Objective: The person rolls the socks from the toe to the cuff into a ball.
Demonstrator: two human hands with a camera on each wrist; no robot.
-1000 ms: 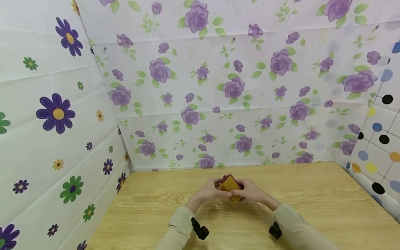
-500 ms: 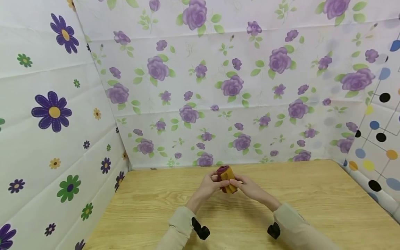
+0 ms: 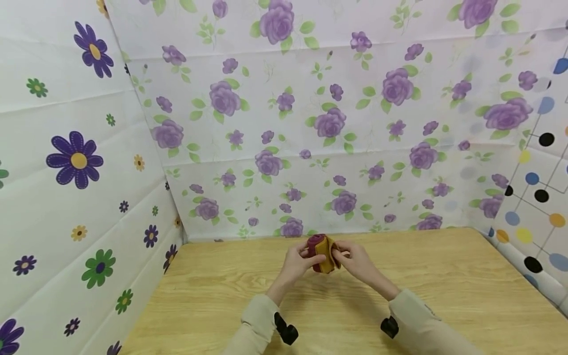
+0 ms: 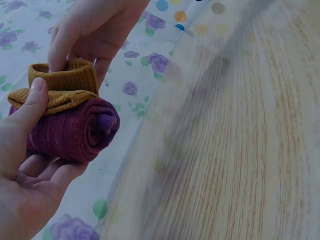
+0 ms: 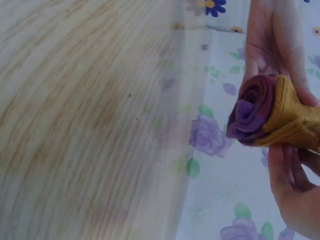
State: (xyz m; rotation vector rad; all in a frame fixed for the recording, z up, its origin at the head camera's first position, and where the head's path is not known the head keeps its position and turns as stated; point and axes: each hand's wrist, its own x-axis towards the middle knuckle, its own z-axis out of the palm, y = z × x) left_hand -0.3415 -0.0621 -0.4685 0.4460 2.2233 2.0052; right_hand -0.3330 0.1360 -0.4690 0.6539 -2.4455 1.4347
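A rolled-up sock bundle, maroon ribbed knit with a mustard cuff, is held above the far middle of the table. In the left wrist view its spiral end shows some purple inside. My left hand grips the roll, thumb across the folded mustard edge and fingers beneath the maroon part. With my right hand I hold one layer of the mustard cuff away from the roll, fingers reaching inside its opening. In the right wrist view the right fingertips are partly hidden behind the cuff.
The wood-grain table spreads out beneath both arms. A flower-print sheet rises behind its far edge, with a daisy-print sheet on the left and a dotted sheet on the right. Black cameras sit on both wrists.
The sock bundle has been lifted slightly and turned so its spiral end faces up. Since half a second ago, my right hand has drawn the mustard cuff out to the right.
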